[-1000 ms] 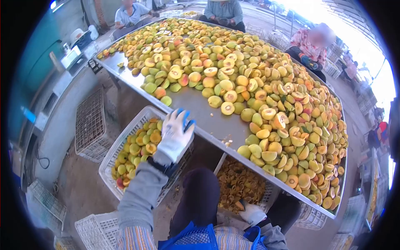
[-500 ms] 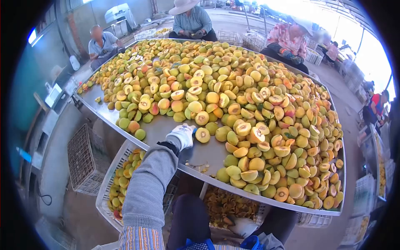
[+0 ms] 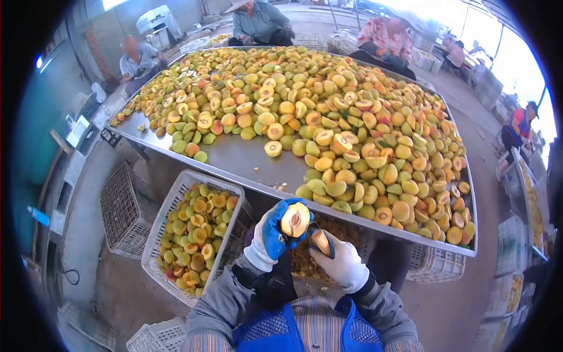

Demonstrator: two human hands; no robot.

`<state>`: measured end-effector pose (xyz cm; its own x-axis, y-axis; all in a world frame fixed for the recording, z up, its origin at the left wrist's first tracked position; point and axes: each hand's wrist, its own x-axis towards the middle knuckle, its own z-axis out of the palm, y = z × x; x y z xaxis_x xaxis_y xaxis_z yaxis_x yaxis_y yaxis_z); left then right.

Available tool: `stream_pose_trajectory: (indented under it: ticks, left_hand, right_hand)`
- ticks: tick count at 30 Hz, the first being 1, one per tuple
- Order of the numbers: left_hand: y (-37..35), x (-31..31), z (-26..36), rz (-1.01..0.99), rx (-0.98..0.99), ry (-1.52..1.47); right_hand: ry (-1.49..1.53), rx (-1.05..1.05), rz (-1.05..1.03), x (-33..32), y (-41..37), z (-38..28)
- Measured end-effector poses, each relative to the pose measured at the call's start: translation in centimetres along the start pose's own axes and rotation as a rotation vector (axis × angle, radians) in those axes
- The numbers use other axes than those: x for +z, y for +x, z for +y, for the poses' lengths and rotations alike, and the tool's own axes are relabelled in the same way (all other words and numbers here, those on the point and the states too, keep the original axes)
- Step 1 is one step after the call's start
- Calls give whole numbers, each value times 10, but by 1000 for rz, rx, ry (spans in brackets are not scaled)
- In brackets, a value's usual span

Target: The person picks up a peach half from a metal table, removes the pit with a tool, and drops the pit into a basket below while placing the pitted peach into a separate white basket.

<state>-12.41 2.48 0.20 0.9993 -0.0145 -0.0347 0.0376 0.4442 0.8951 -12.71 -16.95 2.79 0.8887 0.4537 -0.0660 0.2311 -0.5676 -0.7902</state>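
My left hand (image 3: 274,232), in a white glove with a blue palm, holds a halved fruit (image 3: 295,220), its cut face and brown centre showing. Close beside it, my right hand (image 3: 340,258) in a similar glove grips a tool by its wooden handle (image 3: 320,241); a dark curved metal end touches or nearly touches the fruit. Both hands are over my lap, just in front of the metal table (image 3: 234,154). A large heap of halved yellow-green fruit (image 3: 352,138) lies on the table.
A white crate (image 3: 153,258) of halved fruit stands at the left, with an empty crate (image 3: 120,214) beyond it. Below my hands is a container of brown scraps (image 3: 308,267). Several people sit or stand around, three of them at the table's far side.
My left hand has moved back from the table and now holds a half fruit before me. My right hand has risen from the scraps container with the tool. The view has tilted down.
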Motion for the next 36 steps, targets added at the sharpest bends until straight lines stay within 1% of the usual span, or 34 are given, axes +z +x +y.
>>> stream_pose_trajectory:
  ticks: [2, 3, 4, 6, 7, 8, 10, 11, 12, 14, 15, 16, 18, 19, 22, 23, 24, 26, 27, 28, 30, 31, 34, 36]
  left_hand:
    - [-13, 15, -4, -84, 82, 142]
    - [-17, 22, -6, -58, -53, -144]
    - [-22, 27, -7, -63, -58, -145]
    - [-28, 35, -7, -79, -9, -75]
    - [-29, 35, -10, -58, 31, 76]
    - [-31, 38, -11, -64, 36, 77]
    - [-34, 43, -15, -47, 164, 86]
    - [-34, 42, -17, -37, 221, 145]
    - [-35, 43, -18, -39, 223, 146]
    - [-38, 46, -19, 54, 352, 527]
    - [-39, 50, -22, 133, 252, 325]
    - [-40, 49, -25, 134, 247, 325]
    - [-41, 44, -35, 167, 84, 23]
    - [-41, 41, -37, 174, 69, -1]
    - [-44, 44, -40, 231, 84, 54]
    - [-44, 46, -37, 283, -16, -116]
    - [-45, 46, -39, 287, -23, -114]
    - [-44, 44, -42, 290, -6, -122]
    - [-43, 45, -43, 311, -1, -81]
    - [-42, 47, -42, 311, -1, -80]
    - [-44, 55, -33, 199, 152, 24]
    - [-43, 55, -25, 162, 79, -48]
    - [-41, 56, -25, 157, 130, -12]
    - [-38, 54, -31, 169, 112, -46]
  right_hand:
    - [-15, 2, 17, 3, -8, 3]
    - [-16, 9, 23, 1, -12, 2]
    - [-28, 23, 20, 0, -16, 1]
    - [-37, 36, 21, 0, -23, 1]
    - [-20, 42, 16, 0, -27, 1]
    - [-5, 45, 13, -2, -28, 1]
    - [-21, 63, 3, -2, -28, 1]
    - [-34, 89, -18, 0, -29, 2]
    - [-35, 87, -15, 7, -29, 8]
    - [98, 98, -40, 24, -27, 22]
    - [152, 103, -45, 30, -29, 23]
    - [154, 107, -47, 31, -31, 24]
    - [50, 167, -83, 28, -33, 15]
    - [-20, 175, -50, 30, -33, 16]
    - [43, 241, -113, 36, -32, 21]
    - [144, 298, -182, 33, -33, 15]
    - [148, 303, -187, 32, -33, 14]
    - [78, 207, -163, 27, -32, 15]
    - [1, 149, -117, 23, -29, 17]
    - [-75, 146, -107, 17, -28, 16]
    - [-80, 144, -102, 10, -28, 10]
    - [-82, 142, -100, 12, -28, 12]
    - [-9, 143, -42, 19, -26, 17]
    - [-7, 133, -33, 16, -28, 15]
